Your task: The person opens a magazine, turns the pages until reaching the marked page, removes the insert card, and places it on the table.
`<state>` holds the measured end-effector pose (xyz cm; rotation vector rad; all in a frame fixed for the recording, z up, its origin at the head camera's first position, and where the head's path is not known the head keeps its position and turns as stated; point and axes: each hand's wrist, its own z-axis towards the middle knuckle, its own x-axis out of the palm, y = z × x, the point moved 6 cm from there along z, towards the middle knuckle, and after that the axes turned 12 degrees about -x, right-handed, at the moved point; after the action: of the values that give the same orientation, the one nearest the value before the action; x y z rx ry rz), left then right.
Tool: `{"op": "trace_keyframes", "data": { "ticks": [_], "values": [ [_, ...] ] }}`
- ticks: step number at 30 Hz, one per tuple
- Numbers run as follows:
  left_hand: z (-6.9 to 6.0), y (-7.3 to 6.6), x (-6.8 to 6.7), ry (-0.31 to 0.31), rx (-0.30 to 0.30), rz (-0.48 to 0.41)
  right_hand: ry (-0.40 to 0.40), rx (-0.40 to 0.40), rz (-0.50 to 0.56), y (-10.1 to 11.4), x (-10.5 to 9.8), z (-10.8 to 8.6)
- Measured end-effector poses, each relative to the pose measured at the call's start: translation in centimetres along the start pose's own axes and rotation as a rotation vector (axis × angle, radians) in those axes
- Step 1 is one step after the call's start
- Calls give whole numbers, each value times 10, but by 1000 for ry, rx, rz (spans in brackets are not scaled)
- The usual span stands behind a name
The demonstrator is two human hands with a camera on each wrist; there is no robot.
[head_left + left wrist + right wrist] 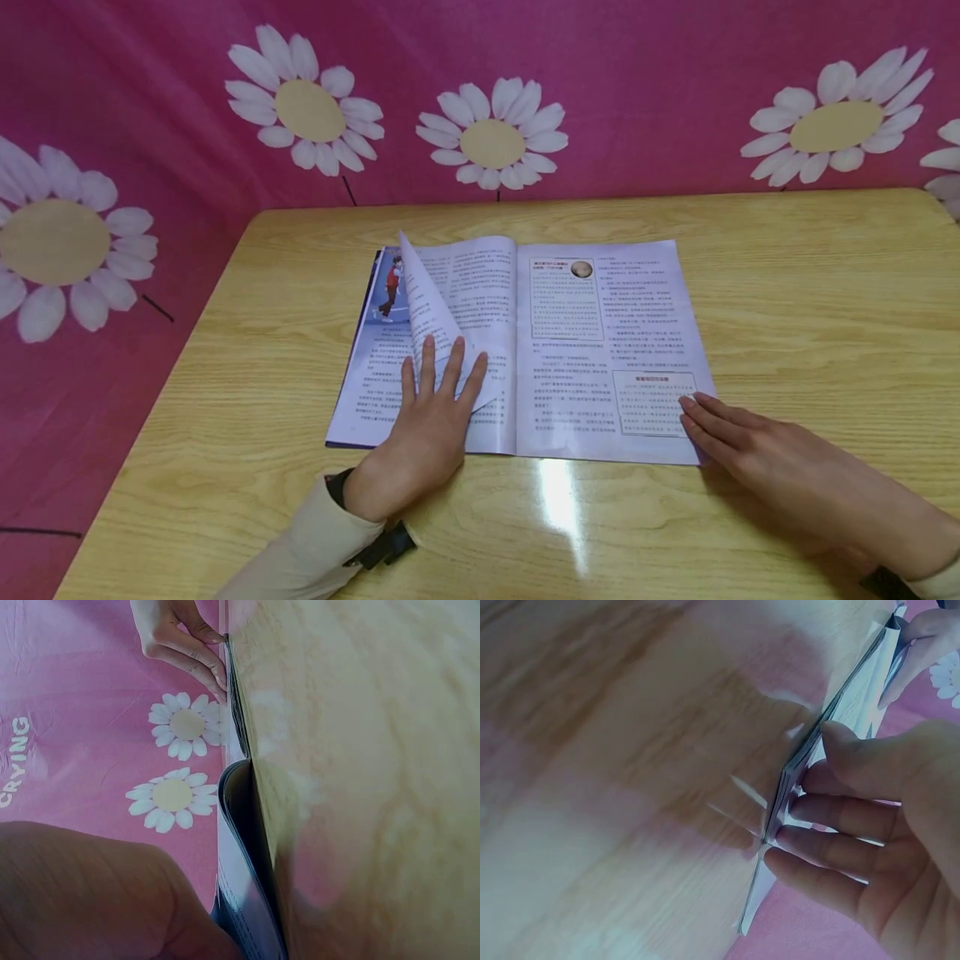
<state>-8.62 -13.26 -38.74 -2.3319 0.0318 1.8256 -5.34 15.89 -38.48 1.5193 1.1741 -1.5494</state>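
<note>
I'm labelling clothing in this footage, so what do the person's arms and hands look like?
Both the left hand and right hand are bare, without gloves. The left sleeve is plain cream, with a black strap and a chunky black piece at the wrist. Only a cream edge of the right sleeve shows, beside something black.

We see a pale wooden table (810,325) with visible grain, its far corners rounded and a bright glare (558,500) on its near part. Behind it and down its left side we find a magenta backdrop (637,67) printed with large daisies (492,143), white-petalled and yellowish-centred, some on thin dark stems (157,308). In the left wrist view we also read pale lettering (13,761), "CRYING", on the backdrop.
</note>
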Motion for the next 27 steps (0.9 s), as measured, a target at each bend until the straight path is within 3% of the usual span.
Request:
{"op": "trace_keyframes", "data": {
  "ticks": [3, 9, 27],
  "values": [
    [0, 0, 0, 7, -3, -4, 35, 12, 6, 0, 1, 0],
    [0, 0, 0, 12, -7, -9, 31, 8, 9, 1, 1, 0],
    [0, 0, 0, 21, -10, 2, -111, -74, -75, 3, -4, -3]
  ]
}}
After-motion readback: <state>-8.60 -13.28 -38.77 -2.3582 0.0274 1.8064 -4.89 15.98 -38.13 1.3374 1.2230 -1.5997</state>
